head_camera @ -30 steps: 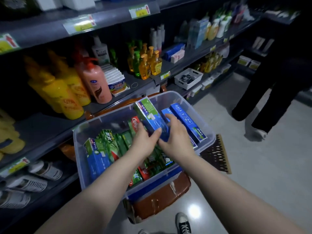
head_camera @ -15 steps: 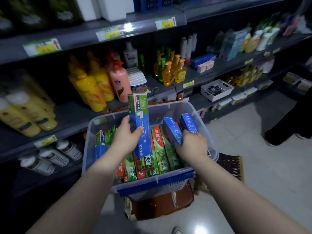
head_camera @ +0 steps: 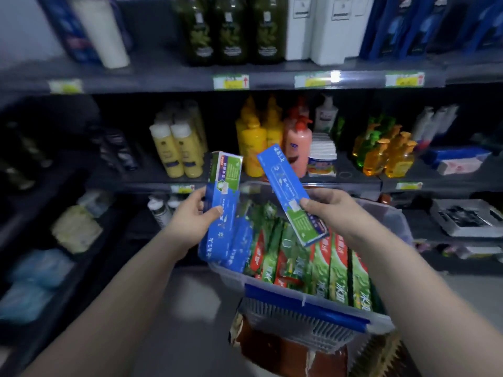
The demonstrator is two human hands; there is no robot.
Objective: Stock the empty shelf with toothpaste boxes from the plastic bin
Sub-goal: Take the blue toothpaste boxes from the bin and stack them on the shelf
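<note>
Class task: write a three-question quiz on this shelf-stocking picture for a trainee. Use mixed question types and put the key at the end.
1. True or false: the left hand and the right hand each hold a box.
2. Relative to the bin, the right hand's box is: A) inside; B) lifted above; C) underneath.
3. Fill in: the packed boxes in the bin are mostly red and ____.
Key: 1 true; 2 B; 3 green.

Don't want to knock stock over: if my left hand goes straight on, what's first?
Probably the yellow pump bottles, past the toothpaste box in your left hand; depth is unclear.
</note>
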